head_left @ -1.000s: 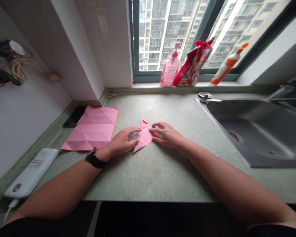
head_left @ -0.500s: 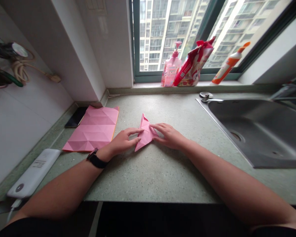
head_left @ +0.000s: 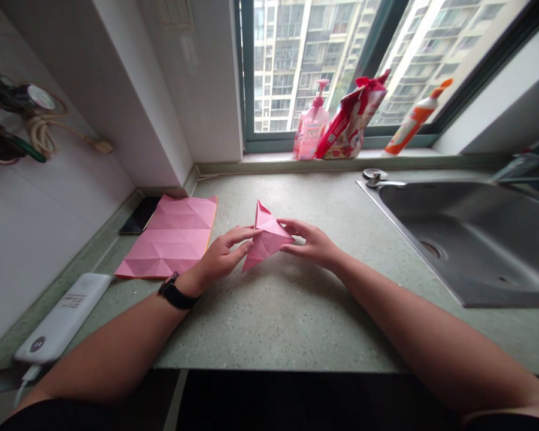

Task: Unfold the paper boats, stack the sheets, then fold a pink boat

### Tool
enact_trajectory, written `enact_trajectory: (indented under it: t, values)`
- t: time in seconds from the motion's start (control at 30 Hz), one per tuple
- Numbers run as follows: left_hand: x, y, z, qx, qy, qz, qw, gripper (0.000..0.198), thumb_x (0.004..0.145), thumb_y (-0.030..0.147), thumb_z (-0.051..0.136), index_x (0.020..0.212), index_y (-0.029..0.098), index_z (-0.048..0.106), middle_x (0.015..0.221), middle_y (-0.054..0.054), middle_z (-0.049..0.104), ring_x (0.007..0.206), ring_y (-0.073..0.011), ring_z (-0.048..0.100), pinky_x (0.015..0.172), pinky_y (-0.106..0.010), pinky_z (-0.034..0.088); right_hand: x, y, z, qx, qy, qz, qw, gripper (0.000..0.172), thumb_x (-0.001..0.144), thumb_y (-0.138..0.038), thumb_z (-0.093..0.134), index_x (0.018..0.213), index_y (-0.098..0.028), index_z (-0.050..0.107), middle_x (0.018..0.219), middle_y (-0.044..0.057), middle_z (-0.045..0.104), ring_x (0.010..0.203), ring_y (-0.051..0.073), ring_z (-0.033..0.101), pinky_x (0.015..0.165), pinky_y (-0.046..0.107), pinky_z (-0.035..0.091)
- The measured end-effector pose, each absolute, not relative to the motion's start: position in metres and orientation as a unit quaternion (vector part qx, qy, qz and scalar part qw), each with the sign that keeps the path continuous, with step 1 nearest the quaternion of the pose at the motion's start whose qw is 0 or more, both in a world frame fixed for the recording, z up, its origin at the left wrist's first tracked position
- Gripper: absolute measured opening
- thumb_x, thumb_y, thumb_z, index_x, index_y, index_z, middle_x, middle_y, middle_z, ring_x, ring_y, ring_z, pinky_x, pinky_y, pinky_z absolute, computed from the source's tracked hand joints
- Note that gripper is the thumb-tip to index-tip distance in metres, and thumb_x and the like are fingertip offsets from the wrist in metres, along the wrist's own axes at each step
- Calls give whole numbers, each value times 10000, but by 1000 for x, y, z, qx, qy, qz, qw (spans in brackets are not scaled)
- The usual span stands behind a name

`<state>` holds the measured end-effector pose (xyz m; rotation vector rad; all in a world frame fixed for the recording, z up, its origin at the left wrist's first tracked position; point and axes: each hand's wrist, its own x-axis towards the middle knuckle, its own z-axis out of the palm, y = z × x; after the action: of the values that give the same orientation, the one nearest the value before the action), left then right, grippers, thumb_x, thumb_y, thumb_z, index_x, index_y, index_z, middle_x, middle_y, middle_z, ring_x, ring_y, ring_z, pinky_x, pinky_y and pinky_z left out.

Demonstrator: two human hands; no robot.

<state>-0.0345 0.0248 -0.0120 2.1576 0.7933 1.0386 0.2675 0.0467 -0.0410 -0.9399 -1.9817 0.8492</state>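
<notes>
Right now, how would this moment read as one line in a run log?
left hand: holding folded pink paper | right hand: holding its other side | nearby: creased pink sheet

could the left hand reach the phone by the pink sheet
Probably yes: the left hand sits near the black phone, and only the flat creased pink sheet lies between them, though it must leave the folded paper.
</notes>
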Motion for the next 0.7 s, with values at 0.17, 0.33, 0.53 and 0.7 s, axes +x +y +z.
enact_trajectory:
  t: [0.17, 0.33, 0.53, 0.7]
  values:
    - [-36, 18, -7, 871, 257, 364, 207, 471, 1111, 363, 599, 1576, 288, 621, 1542, -111, 689, 1489, -301, 604, 1357, -646, 305, 268, 45, -38, -355, -809, 278, 378, 696, 895, -441, 866, 1531, -263, 646, 1362, 130, 777, 1183, 285, 768, 1062, 489, 637]
    - [-36, 13, -5, 914, 199, 336, 106, 711, 1046, 374, 705, 1702, 283, 445, 1610, -133, 622, 1550, -328, 530, 1372, -644, 261, 264, 40, -38, -351, -834, 186, 383, 653, 909, -376, 845, 1518, -266, 640, 1374, 128, 775, 1192, 295, 764, 1037, 483, 632]
    - [-31, 14, -8, 917, 168, 359, 50, 741, 1039, 319, 723, 1712, 320, 413, 1529, -122, 667, 1472, -322, 579, 1271, -588, 450, 259, 36, -34, -341, -839, 114, 409, 325, 998, -346, 765, 1311, -264, 742, 1122, 82, 824, 980, 246, 783, 878, 411, 640]
    - [-29, 11, -5, 897, 200, 395, 10, 796, 1046, 174, 694, 1731, 371, 340, 1451, -89, 696, 1326, -271, 665, 1138, -499, 566, 257, 35, -29, -335, -832, 77, 435, 118, 1041, -324, 706, 1061, -267, 808, 960, 55, 802, 865, 220, 750, 791, 384, 613]
